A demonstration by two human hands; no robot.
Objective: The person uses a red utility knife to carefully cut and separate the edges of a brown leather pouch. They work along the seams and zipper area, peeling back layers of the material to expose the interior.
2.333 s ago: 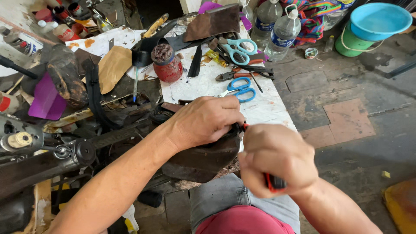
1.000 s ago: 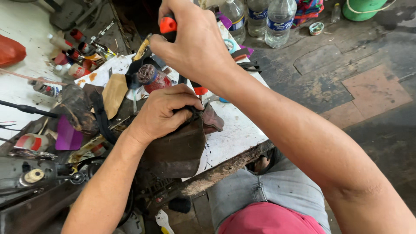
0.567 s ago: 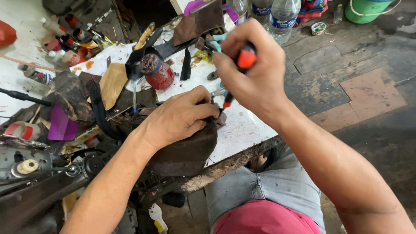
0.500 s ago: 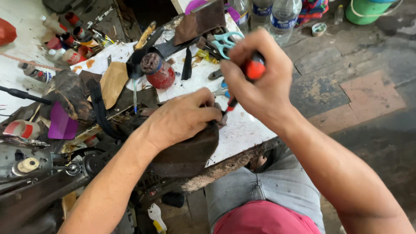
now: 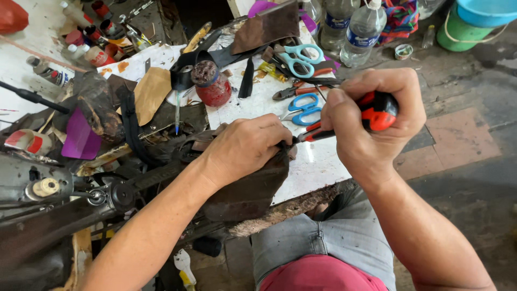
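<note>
My left hand [image 5: 245, 148] presses down on a dark brown leather piece [image 5: 247, 188] at the front edge of the white worktable [image 5: 318, 164]. Just to its right, my right hand [image 5: 369, 121] is closed around a tool with a red and black handle [image 5: 379, 110]. The tool's thin shaft [image 5: 308, 136] points left, and its tip meets the leather right at my left fingertips. The tip itself is hidden under those fingers.
Blue scissors [image 5: 301, 105] and teal scissors [image 5: 299, 56] lie behind my hands, with pliers [image 5: 301, 89], a red jar [image 5: 212, 86], tan and brown leather scraps, small glue bottles [image 5: 81, 48], clear water bottles [image 5: 363, 29] and a green bucket [image 5: 466, 32]. A black stitching machine [image 5: 59, 199] stands left.
My right hand, raised high with the tool a second ago, has come down and to the right, bringing the tip to the leather. My left hand has stayed on the leather.
</note>
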